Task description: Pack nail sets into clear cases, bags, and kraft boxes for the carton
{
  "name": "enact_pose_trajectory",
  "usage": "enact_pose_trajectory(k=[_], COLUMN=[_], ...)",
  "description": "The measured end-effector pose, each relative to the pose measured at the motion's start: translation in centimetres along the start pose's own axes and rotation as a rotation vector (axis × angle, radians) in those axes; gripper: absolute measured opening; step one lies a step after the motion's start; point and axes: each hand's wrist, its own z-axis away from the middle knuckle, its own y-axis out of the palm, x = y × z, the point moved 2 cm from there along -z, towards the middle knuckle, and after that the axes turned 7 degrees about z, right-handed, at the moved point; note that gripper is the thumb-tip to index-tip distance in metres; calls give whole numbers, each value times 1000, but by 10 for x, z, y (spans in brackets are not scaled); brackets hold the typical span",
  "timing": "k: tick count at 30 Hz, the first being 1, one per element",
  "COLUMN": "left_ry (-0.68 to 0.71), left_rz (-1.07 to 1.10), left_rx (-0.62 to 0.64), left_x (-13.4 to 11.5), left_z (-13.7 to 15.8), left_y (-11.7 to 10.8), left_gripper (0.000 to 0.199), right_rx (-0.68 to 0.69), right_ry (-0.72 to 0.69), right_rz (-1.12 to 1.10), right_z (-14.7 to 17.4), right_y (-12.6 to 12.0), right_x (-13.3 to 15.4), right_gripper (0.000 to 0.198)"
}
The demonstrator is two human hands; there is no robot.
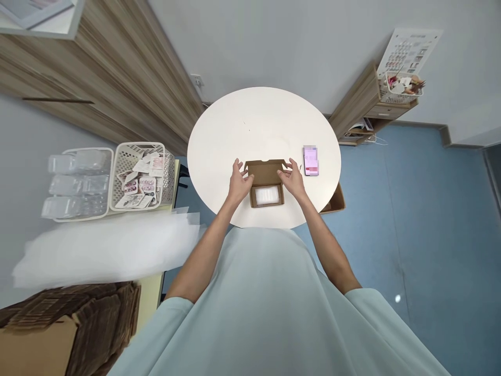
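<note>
A small brown cardboard box [253,201] stands on the round white table [262,115] near its front edge. Its lid [266,171] is raised at the back, with side flaps showing. Inside lies a white wrapped packet [267,195]. My left hand [238,184] grips the left edge of the lid, its thumb on the inner face and its fingers behind. On the opposite side, my right hand [293,180] grips the lid's right edge, thumb inward and fingers around the flap.
A phone [311,160] with a lit screen lies right of the box. To the left are a basket of carded items [141,180], a basket of clear plastic boxes [78,183], white sheets [109,250] and stacked flat cardboard [102,324]. An open carton [335,200] sits below the table's right edge.
</note>
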Motion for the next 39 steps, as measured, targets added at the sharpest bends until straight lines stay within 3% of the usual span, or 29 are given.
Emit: enact_pose_trajectory(k=[4, 9, 17, 23, 27, 32, 39], left_ry=[53, 73, 54, 47, 89, 105, 78], left_rz=[20, 9, -38, -137, -260, -436, -490], left_rx=[33, 38, -41, -27, 14, -1, 60], left_x=[-1, -6, 9, 34, 35, 30, 35], left_z=[-6, -10, 32, 68, 82, 92, 101], left_y=[1, -5, -2, 11, 12, 3, 1], left_gripper=[92, 79, 61, 61, 62, 58, 46], right_rx=[-23, -42, -71, -21, -12, -20, 44], right_ry=[-20, -109, -126, -88, -91, -22, 3], right_rz=[-5, -37, -22, 72, 148, 261, 266], right_z=[-4, -6, 43, 80, 90, 100, 110], right_y=[-2, -4, -1, 15, 20, 14, 11], right_x=[3, 5, -4, -32, -46, -47, -41], right_gripper=[82, 61, 41, 47, 54, 58, 53])
